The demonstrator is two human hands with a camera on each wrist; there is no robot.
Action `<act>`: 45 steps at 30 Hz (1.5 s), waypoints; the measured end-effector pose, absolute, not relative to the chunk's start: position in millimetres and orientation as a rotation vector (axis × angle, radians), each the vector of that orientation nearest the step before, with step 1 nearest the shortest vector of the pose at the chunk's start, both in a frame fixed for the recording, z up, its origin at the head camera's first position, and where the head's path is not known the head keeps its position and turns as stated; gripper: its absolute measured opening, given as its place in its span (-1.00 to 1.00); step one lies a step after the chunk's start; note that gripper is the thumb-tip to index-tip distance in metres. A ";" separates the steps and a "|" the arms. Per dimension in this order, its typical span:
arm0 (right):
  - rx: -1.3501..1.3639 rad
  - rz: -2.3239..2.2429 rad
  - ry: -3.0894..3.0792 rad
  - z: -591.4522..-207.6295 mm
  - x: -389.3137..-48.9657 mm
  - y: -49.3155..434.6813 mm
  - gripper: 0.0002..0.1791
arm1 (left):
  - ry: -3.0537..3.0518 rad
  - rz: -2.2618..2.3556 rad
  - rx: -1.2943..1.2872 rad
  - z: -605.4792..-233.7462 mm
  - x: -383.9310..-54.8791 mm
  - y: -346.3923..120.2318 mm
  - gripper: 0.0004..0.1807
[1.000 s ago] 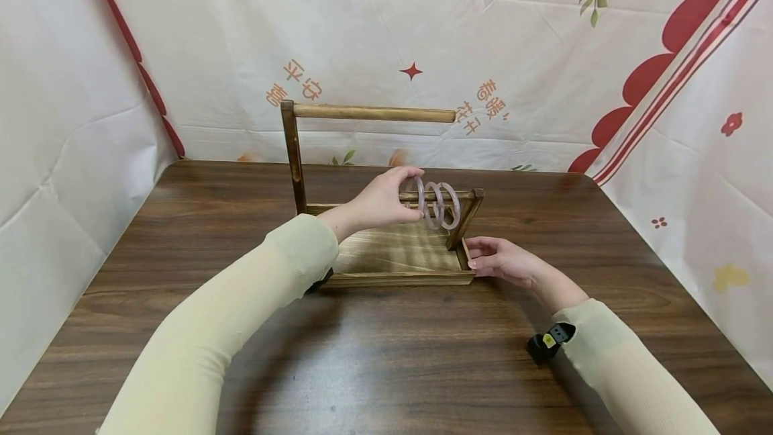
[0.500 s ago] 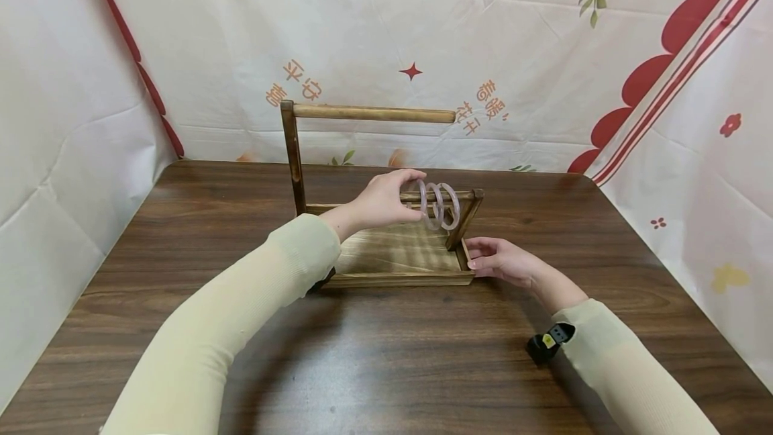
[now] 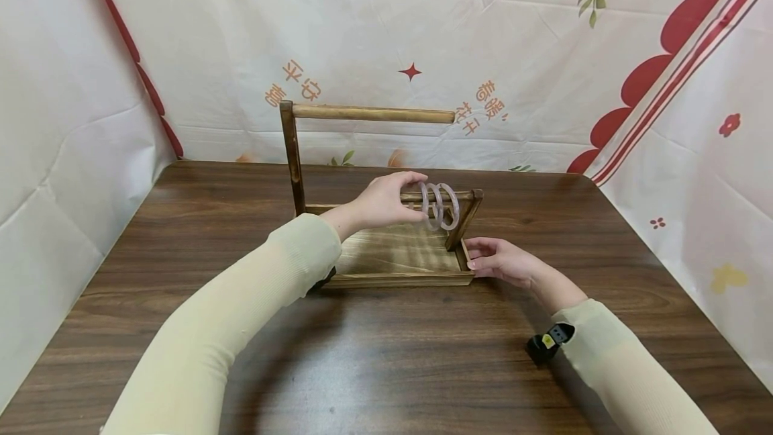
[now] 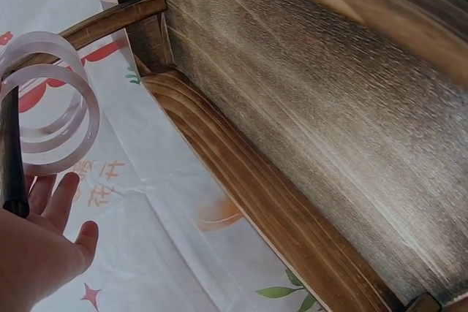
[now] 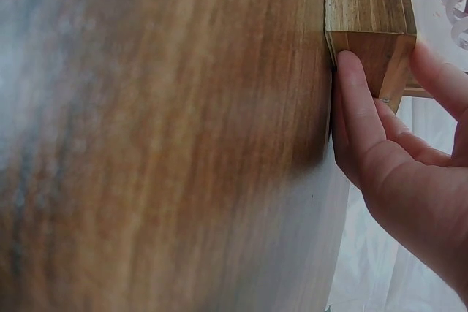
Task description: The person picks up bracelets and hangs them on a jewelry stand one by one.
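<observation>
A wooden bracelet stand [image 3: 398, 279] has a shallow tray base, an upper bar [image 3: 374, 113] on its left post and a lower bar [image 3: 468, 195] on its right post. Three pale lilac bangles [image 3: 454, 220] hang round the lower bar, close together near the right post. My left hand [image 3: 386, 201] holds the leftmost bangle [image 4: 91, 118] between thumb and fingers, around the bar's free end. At the tray's right end, my right hand [image 3: 504, 260] rests with fairly straight fingers against the outer wall [image 5: 373, 56], one finger [image 5: 431, 71] reaching its top rim.
The stand sits on a dark wood-grain table [image 3: 386, 354]. Behind and beside it hangs a white printed cloth [image 3: 362, 39] with red trim. The left post [image 3: 292, 160] rises close beyond my left wrist. A black wrist camera [image 3: 543, 348] is strapped near my right sleeve.
My left hand has slid slightly right along the lower bar, bringing the leftmost bangle closer to the other two. The right hand and the stand stay in place.
</observation>
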State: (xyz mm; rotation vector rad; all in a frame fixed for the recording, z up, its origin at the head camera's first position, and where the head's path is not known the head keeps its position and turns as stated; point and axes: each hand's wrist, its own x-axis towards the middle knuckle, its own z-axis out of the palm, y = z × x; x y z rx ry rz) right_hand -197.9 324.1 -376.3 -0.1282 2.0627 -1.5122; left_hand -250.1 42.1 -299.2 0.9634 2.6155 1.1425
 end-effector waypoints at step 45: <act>-0.128 -1.491 2.071 -372.2 -196.0 321.7 -0.16 | 2.495 1.383 0.766 -315.3 -246.3 -6.7 -0.19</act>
